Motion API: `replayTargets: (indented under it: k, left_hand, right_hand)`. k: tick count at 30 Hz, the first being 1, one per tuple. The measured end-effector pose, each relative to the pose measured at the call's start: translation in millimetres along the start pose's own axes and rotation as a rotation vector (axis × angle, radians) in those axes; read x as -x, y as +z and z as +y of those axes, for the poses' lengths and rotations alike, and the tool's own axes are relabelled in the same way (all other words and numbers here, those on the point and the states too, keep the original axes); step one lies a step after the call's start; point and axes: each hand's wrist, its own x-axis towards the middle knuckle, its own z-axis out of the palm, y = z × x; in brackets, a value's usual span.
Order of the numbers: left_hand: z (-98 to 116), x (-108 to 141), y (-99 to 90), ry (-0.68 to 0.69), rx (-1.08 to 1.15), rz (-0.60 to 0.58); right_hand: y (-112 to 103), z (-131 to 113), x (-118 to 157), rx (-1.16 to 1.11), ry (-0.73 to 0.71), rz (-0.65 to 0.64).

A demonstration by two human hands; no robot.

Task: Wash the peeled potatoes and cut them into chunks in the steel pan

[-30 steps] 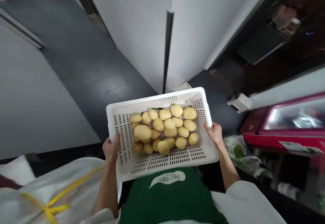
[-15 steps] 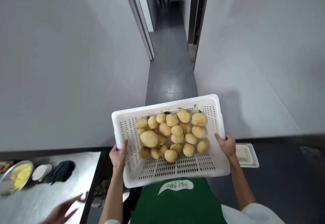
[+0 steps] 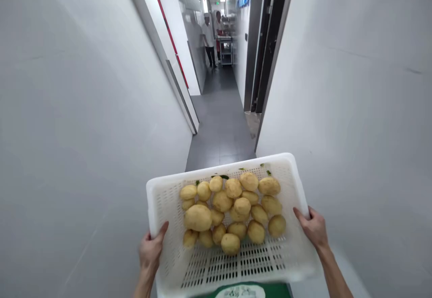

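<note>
While left hand (image 3: 151, 249) and right hand (image 3: 314, 228) grip opposite ends of white basket (image 3: 283, 262), potatoes (image 3: 222, 201) lie between them.

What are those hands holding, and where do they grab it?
A white rectangular plastic basket of roundish yellow potatoes; the left hand and right hand grip its opposite short sides.

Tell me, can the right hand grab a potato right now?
Probably not without letting go: the right hand grips the white basket. Otherwise the way looks free, since nothing covers the potatoes.
</note>
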Motion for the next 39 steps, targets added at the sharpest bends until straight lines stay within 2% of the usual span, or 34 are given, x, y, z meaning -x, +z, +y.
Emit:
replayTargets:
  k: [7, 13, 18, 20, 22, 25, 28, 31, 35, 39]
  left_hand:
    - [9.4, 6.0, -0.3, -0.010, -0.016, 0.017]
    - [11.2, 13.9, 3.4, 0.161, -0.010, 0.091]
    - [18.8, 23.4, 4.4, 0.160, -0.039, 0.103]
    - [6.3, 16.1, 3.7, 0.192, -0.026, 0.086]
    - [-20.9, -4.9, 5.0, 0.297, 0.021, 0.076]
    - [-55.2, -34.3, 9.0, 0.538, 0.118, 0.061]
    - [-64.9, -32.7, 6.7, 0.717, 0.180, 0.032]
    - [-69.4, -32.8, 5.0, 0.774, 0.163, 0.044]
    - [-71.6, -35.8, 4.3, 0.749, 0.123, 0.024]
    - [-68.9, -26.8, 2.8, 0.742, 0.121, 0.025]
  right_hand:
    - [1.9, 4.2, -5.0, -0.023, 0.055, -0.066]
    - [9.9, 17.3, -7.0, 0.020, -0.014, -0.001]
    - [3.9, 16.2, -14.9, 0.074, -0.031, -0.007]
    - [12.9, 30.2, -1.0, 0.052, -0.062, 0.013]
    - [39.1, 64.7, 30.1, -0.034, -0.113, 0.074]
    - [82.8, 130.7, 87.4, -0.158, -0.186, 0.283]
    - [94.4, 171.8, 127.7, -0.243, -0.247, 0.462]
    - [93.7, 179.6, 139.3, -0.267, -0.276, 0.489]
    - [93.4, 173.8, 136.1, -0.200, -0.280, 0.475]
    - [93.3, 177.7, 134.8, -0.198, -0.302, 0.447]
